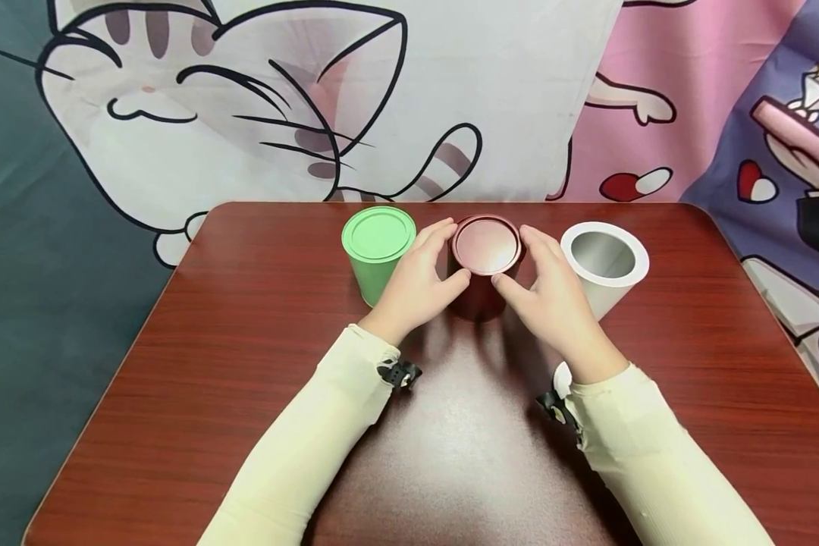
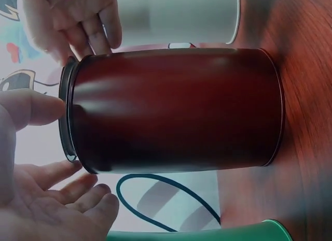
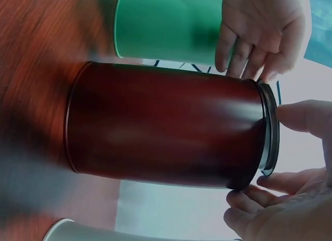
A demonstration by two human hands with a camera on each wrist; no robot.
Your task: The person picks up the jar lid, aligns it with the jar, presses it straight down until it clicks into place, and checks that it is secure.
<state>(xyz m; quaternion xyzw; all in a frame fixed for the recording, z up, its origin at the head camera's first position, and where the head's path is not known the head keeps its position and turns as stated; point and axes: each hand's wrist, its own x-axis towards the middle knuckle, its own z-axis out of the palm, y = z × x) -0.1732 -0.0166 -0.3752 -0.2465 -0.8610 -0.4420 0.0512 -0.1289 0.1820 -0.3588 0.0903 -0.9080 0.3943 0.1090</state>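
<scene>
**Dark red tin, both hands at its lid**

Dark red tin (image 1: 483, 267) stands upright mid-table, between a green tin (image 1: 378, 250) and an open white tin (image 1: 604, 265). Left hand (image 1: 419, 282) and right hand (image 1: 549, 292) cup it from either side, thumbs on the lid (image 1: 486, 244) rim, fingers curled round the far edge. The lid still sits on, so this looks like the start of lifting it; that would call for an even upward pull. The table (image 1: 211, 364) is glossy red-brown wood grain. Behind hangs a cartoon cat cloth (image 1: 246, 98).
</scene>
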